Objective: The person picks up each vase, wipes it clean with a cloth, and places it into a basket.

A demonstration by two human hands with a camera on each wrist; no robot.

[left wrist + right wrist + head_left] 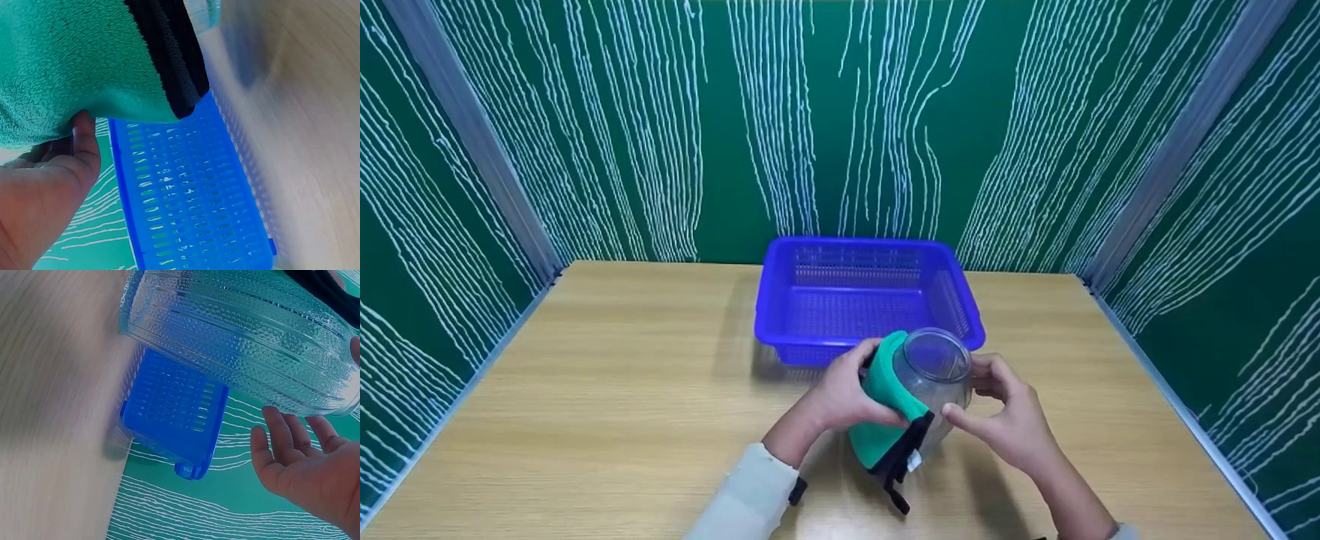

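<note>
A clear, ribbed glass jar (936,390) is held up in front of the basket, its round mouth uppermost. Against its left side lies a green cloth (877,435) with black trim, a small white label and a dark dangling strip. My left hand (851,390) grips the cloth against the jar, thumb in front; part of its fingers is hidden behind the fabric. On the jar's other side, my right hand (1012,420) holds the glass between thumb and fingers. The right wrist view shows its fingertips (270,413) at the jar near the mouth end.
A blue plastic basket (769,300) with slotted walls stands on the wooden table (645,375), just behind the jar. Green panels with white wavy lines (855,112) enclose the table at the back and both sides. A small black object (798,491) shows beside the left sleeve.
</note>
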